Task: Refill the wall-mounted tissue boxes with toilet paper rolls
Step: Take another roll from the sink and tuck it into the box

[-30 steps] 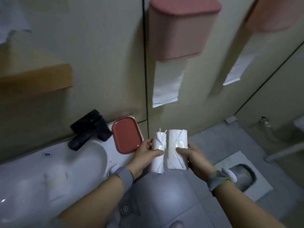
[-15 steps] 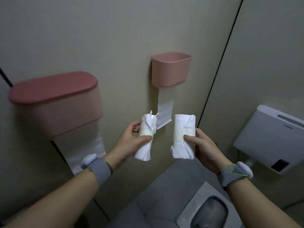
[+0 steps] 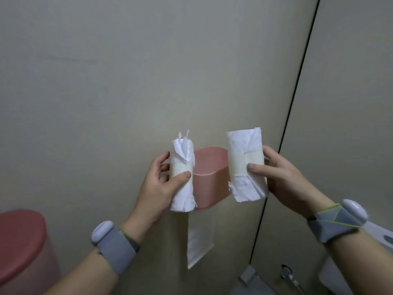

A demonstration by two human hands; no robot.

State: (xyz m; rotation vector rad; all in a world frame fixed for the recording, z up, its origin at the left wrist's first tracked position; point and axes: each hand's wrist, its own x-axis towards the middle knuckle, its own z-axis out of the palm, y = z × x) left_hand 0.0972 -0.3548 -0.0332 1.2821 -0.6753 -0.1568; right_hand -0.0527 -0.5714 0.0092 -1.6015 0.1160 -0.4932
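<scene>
Two wrapped rolls are up in front of me: my left hand (image 3: 160,184) is clenched around the slimmer roll (image 3: 182,175), my right hand (image 3: 282,177) around the fatter roll (image 3: 246,165). Between and just behind them hangs the open pink tissue box (image 3: 209,177) on the wall, a paper tail (image 3: 198,241) trailing below. I judge I'm at the loading step; next a roll must go into its top. The other roll crowds the opening. A lidded pink box (image 3: 21,241) sits near left.
</scene>
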